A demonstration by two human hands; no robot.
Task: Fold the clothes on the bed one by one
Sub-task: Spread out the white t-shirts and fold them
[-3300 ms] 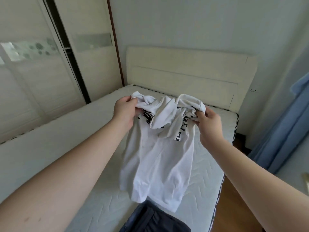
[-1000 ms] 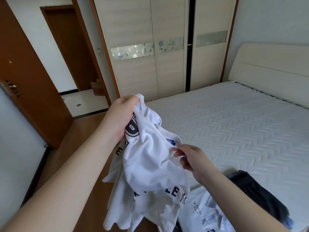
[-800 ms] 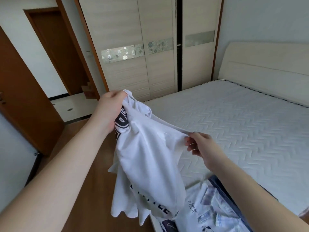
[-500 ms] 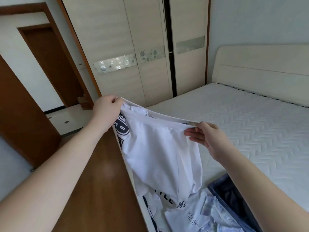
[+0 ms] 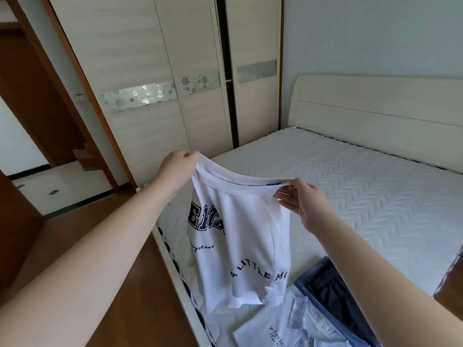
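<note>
White T-shirt (image 5: 240, 236) is held up in the air over the near left edge of the bed (image 5: 350, 196), its lower hem bunched onto the clothes pile below. Soft knit cotton, limp, with vertical drape folds; dark navy block lettering across the chest and curved text lower down ("A LITTLE MO…" readable, rest hidden in folds). Ribbed neckband is stretched into a shallow arc between the two hands.

Left hand (image 5: 178, 166): grip closed, fingers curled round the collar's left end. Right hand (image 5: 300, 201): grip closed as a pinch, thumb and fingertips on the collar's right end, palm toward the camera.

Beneath the shirt, on the bed's near corner: a pale folded garment (image 5: 273, 329) with small printed text, a light blue plaid shirt (image 5: 308, 319), and dark blue denim (image 5: 333, 284), overlapping (exact layering cannot be told).

Mattress is bare, white, quilted in a herringbone stitch. Headboard (image 5: 375, 113) is cream and panelled. Wardrobe (image 5: 175, 83) has pale wood-grain sliding doors with a floral mirrored band. Floor (image 5: 120, 259) is glossy brown wood.
</note>
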